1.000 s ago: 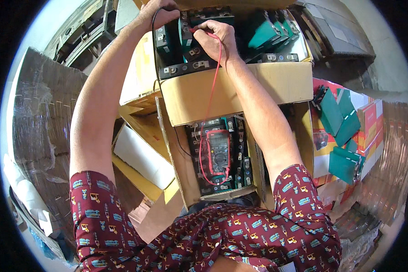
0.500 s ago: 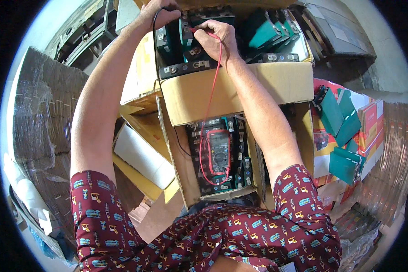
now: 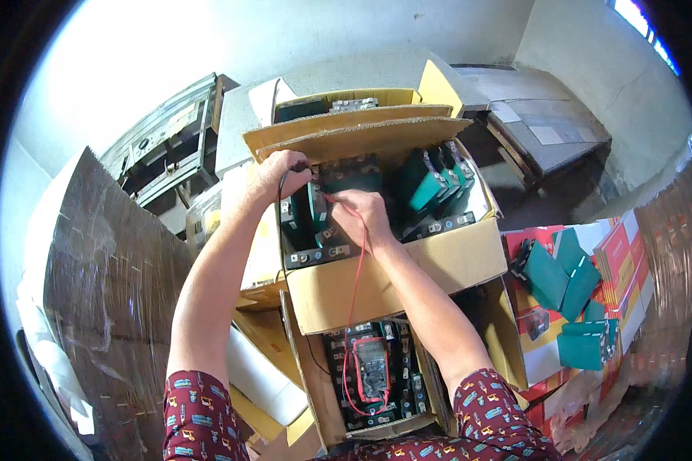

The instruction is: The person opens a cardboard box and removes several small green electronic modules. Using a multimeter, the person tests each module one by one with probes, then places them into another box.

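Both my hands reach into an open cardboard box [image 3: 392,278] of green battery cells with dark tops. My left hand [image 3: 278,177], at the box's far left, pinches a black test probe [image 3: 298,166] against the far end of a slim upright green cell [image 3: 317,206]. To its right my right hand [image 3: 359,217] closes round a red probe [image 3: 330,198], its tip at the near end of that cell; exact contact is too small to make out. The red lead [image 3: 357,288] hangs down to a red-cased multimeter [image 3: 373,370], resting on more cells in a lower box [image 3: 304,376].
Several green cells [image 3: 430,184] lean at the upper box's right. Loose green cells [image 3: 547,276] lie on red-and-white cartons [image 3: 534,376] to the right. Plastic-wrapped stacked cardboard [image 3: 115,300] stands on the left. Behind are a raised box flap [image 3: 354,131] and a grey table [image 3: 546,115].
The head view has tilted up, so the boxes and hands sit lower in the picture and the back wall shows. Both hands keep their probes at the same cell.
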The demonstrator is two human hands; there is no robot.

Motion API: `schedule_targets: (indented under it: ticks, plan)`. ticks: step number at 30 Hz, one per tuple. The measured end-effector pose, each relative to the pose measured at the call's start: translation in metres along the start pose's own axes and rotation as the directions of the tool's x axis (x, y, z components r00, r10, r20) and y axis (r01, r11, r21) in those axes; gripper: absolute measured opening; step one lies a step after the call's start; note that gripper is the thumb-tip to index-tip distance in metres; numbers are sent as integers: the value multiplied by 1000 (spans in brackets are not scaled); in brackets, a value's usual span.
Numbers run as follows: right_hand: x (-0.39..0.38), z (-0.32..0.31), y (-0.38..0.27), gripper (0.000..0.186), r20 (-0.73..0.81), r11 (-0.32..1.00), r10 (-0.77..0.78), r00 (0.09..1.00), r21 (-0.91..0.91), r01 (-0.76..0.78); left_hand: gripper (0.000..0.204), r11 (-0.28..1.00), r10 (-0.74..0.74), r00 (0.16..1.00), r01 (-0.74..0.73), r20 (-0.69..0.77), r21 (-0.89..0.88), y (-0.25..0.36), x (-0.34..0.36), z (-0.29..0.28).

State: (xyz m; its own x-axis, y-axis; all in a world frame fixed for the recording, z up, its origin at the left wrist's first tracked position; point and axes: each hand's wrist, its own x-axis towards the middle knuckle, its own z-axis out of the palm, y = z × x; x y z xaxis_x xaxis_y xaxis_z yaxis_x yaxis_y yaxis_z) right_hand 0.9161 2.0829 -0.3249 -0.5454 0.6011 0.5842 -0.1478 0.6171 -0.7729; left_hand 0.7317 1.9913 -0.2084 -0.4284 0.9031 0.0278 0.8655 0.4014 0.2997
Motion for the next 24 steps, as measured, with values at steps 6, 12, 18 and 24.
schedule_targets:
  ticks: [6, 12, 18, 24]
  plan:
    - [11, -39, 12, 24, -106, 987, -84, 991, -148, 68, 30, 955, 100, 993, -115, -68, -274, -4, 34, 19]
    - [11, -40, 17, 23, -121, 956, -145, 982, -272, 107, 28, 947, 181, 979, -199, -95, -253, -20, 55, 34]
    - [14, -35, 29, 14, -265, 950, -191, 945, -293, 110, 29, 900, 271, 949, -308, -159, -308, -51, 55, 50]
    - [3, -43, -5, 15, -359, 998, -54, 932, -5, 56, 39, 755, 144, 986, -164, -84, -635, -32, 16, 5]
